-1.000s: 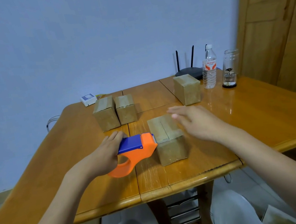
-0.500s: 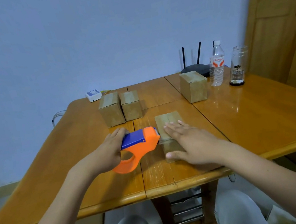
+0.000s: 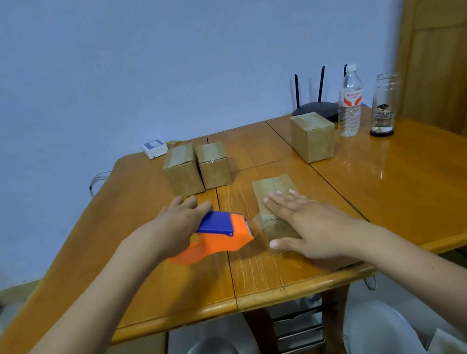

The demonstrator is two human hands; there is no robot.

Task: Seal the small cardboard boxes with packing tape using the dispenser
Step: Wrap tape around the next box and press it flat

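Near the table's front edge, the right hand's straight, spread fingers are now pressing flat on the top of the nearest box, where a second ago they were hovering above it. The left hand, fingers curled round the orange-and-blue dispenser, is drawing back leftward, stretching clear tape off the box's near side. The strip is probably anchored; three other boxes are waiting toward the back edge.

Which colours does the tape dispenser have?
The tape dispenser has an orange body and a blue top part, seen in the head view.
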